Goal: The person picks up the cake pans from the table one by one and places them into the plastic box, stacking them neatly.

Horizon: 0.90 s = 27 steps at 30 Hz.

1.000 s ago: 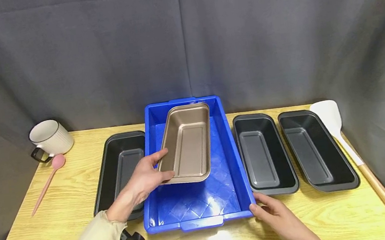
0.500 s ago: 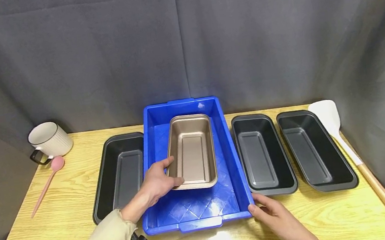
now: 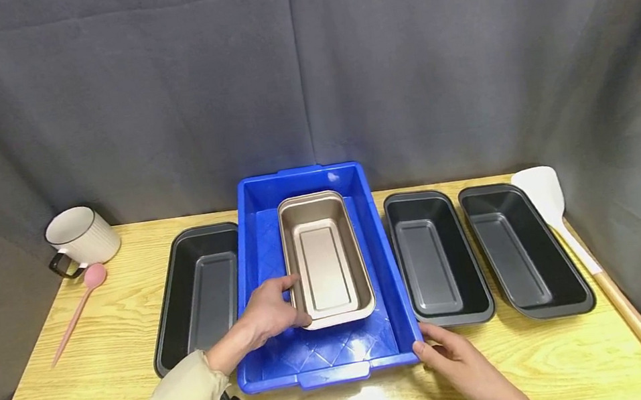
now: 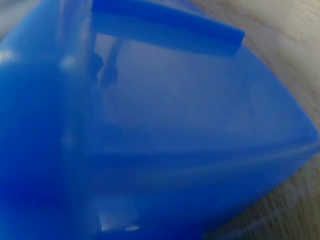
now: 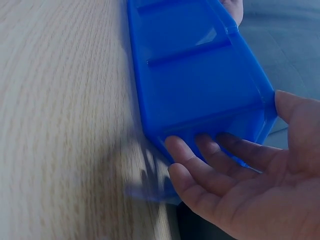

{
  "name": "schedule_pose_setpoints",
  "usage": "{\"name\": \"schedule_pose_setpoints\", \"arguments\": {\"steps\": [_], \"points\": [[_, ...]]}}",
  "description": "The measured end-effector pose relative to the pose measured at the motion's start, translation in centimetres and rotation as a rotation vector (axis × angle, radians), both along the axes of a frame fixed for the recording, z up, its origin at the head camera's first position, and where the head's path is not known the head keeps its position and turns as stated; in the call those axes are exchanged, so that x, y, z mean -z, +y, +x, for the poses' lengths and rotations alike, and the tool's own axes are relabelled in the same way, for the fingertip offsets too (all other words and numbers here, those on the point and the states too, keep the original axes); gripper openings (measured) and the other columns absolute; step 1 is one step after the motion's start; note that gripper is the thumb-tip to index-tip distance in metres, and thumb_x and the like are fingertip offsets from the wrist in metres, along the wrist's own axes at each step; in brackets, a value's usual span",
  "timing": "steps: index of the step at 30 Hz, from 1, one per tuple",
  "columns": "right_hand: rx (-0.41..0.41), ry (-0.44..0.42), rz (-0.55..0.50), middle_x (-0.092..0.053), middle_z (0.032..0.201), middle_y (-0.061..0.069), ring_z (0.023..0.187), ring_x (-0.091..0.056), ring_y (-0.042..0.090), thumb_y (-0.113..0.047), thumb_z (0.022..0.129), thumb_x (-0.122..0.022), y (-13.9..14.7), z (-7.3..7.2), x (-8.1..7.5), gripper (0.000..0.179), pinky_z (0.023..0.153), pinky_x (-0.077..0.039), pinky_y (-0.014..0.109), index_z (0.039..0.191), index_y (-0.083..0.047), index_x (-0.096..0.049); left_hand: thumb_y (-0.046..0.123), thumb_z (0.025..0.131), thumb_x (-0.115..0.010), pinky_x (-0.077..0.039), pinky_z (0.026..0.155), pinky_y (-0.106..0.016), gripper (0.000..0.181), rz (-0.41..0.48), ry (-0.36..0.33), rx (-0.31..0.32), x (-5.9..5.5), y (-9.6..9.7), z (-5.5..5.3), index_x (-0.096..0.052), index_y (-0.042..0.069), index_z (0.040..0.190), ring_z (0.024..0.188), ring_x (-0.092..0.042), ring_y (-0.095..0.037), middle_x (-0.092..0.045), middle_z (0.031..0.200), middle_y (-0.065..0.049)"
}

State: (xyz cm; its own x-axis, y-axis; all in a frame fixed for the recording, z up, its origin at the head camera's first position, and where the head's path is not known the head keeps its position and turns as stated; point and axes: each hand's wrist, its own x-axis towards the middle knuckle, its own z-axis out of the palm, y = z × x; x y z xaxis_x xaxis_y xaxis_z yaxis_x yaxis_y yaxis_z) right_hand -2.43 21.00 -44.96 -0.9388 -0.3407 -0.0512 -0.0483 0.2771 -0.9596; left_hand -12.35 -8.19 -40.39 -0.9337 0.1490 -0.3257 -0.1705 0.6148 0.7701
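A gold-brown loaf pan (image 3: 324, 264) lies inside the blue tray (image 3: 378, 267), its opening facing up. At the pan's near left corner my left hand (image 3: 268, 311) pinches the rim between thumb and fingers. My right hand (image 3: 460, 361) holds the tray's near right corner. In the right wrist view, the right hand's thumb (image 5: 287, 106) is on the rim and its fingertips are against the outer wall. The left wrist view has only the blurred blue tray wall (image 4: 170, 100), without the hand or pan.
One black loaf pan (image 3: 211, 295) stands left of the tray, two more (image 3: 429, 267) (image 3: 514, 262) to its right. A white mug (image 3: 85, 236) and a pink spoon (image 3: 77, 316) are far left. A white spatula (image 3: 568, 235) with a wooden handle lies far right. A grey curtain (image 3: 305, 80) backs the table.
The left hand has lowered the gold-brown loaf pan into the tray, bringing it nearer and turning it slightly. The right hand has stayed at the tray's corner.
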Motion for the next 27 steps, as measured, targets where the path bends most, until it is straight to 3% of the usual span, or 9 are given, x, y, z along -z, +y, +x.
{"name": "schedule_pose_setpoints", "arguments": {"steps": [5, 10, 12, 15, 17, 23, 27], "points": [[0.002, -0.009, 0.003, -0.061, 0.108, 0.021, 0.086, -0.063, 0.012, -0.012, 0.101, -0.049, 0.0, 0.0, 0.0, 0.036, 0.074, -0.053, 0.031, 0.131, 0.008, -0.050, 0.001, 0.059, -0.084, -0.044, 0.095, -0.043, 0.081, -0.018, -0.010, 0.022, -0.3, -0.2, 0.0, -0.053, -0.001, 0.134, 0.108, -0.053, -0.027, -0.059, 0.125, -0.021], [0.002, -0.012, 0.007, -0.061, 0.109, 0.021, 0.087, -0.064, 0.012, -0.013, 0.101, -0.049, 0.0, 0.0, 0.1, 0.036, 0.075, -0.053, 0.031, 0.131, 0.007, -0.050, 0.007, 0.071, -0.080, -0.051, 0.080, -0.039, 0.074, 0.025, -0.088, 0.031, -0.7, -0.6, -0.1, -0.048, -0.001, 0.137, 0.081, -0.066, -0.027, -0.053, 0.129, -0.026], [0.003, -0.011, 0.009, -0.061, 0.109, 0.021, 0.087, -0.064, 0.014, -0.013, 0.101, -0.049, 0.0, 0.0, 0.1, 0.036, 0.074, -0.053, 0.031, 0.131, 0.008, -0.050, 0.010, 0.076, -0.077, -0.051, 0.081, -0.041, 0.069, 0.040, -0.089, 0.048, -0.9, -0.9, -0.1, -0.048, -0.001, 0.137, 0.086, -0.067, -0.030, -0.052, 0.130, -0.026], [0.005, -0.014, 0.004, -0.061, 0.108, 0.021, 0.087, -0.064, 0.015, -0.012, 0.101, -0.049, 0.0, 0.1, 0.0, 0.036, 0.074, -0.053, 0.031, 0.130, 0.008, -0.050, 0.015, 0.080, -0.074, -0.047, 0.091, -0.045, 0.060, 0.050, -0.043, 0.093, -1.5, -1.5, -0.2, -0.052, -0.002, 0.133, 0.110, -0.058, -0.035, -0.052, 0.132, -0.025], [0.001, -0.011, -0.003, -0.061, 0.109, 0.022, 0.087, -0.064, 0.014, -0.011, 0.101, -0.049, 0.0, 0.1, 0.0, 0.036, 0.074, -0.053, 0.031, 0.130, 0.008, -0.050, 0.018, 0.082, -0.072, -0.046, 0.093, -0.046, 0.052, 0.041, 0.007, 0.114, -2.1, -2.1, -0.3, -0.056, -0.001, 0.128, 0.118, -0.053, -0.035, -0.056, 0.129, -0.022], [-0.010, -0.010, -0.026, -0.060, 0.110, 0.025, 0.087, -0.063, 0.009, -0.010, 0.101, -0.048, -0.1, 0.1, 0.0, 0.036, 0.074, -0.054, 0.031, 0.131, 0.010, -0.049, 0.011, 0.085, -0.069, -0.055, 0.068, -0.033, 0.027, 0.159, 0.123, 0.030, -4.2, -4.3, -0.3, -0.065, -0.003, 0.108, 0.081, -0.067, -0.021, -0.068, 0.101, -0.015], [-0.010, -0.015, -0.031, -0.060, 0.111, 0.025, 0.088, -0.063, 0.008, -0.010, 0.101, -0.048, 0.0, 0.1, 0.0, 0.036, 0.075, -0.054, 0.031, 0.131, 0.010, -0.048, 0.007, 0.087, -0.068, -0.056, 0.066, -0.031, 0.021, 0.238, 0.195, 0.021, -5.0, -6.4, 0.0, -0.064, -0.004, 0.105, 0.080, -0.067, -0.022, -0.069, 0.094, -0.014]]}}
